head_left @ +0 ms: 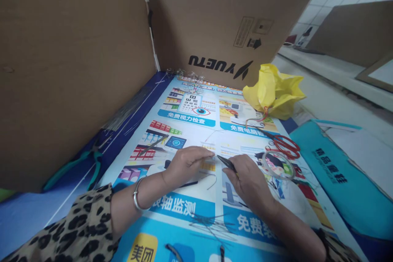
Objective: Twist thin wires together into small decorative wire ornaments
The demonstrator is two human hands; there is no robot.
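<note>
My left hand (pixel 187 164) rests on a printed poster (pixel 190 208), fingers pinched together on a thin wire too fine to see clearly. A silver bangle sits on that wrist above a leopard-print sleeve. My right hand (pixel 248 180) is closed round small dark pliers (pixel 226 163), whose tips point toward the left fingertips. A bent wire (pixel 211 180) lies on the poster just below the two hands.
Cardboard panels (pixel 76 57) wall in the left and back. Teal-handled pliers (pixel 89 161) lie at left beside a bundle of thin wires (pixel 129 110). Right of my hands are a tape roll (pixel 278 166), red-handled scissors (pixel 285 145), a yellow bag (pixel 274 92) and a teal bag (pixel 337 180). More wires (pixel 211 227) lie near.
</note>
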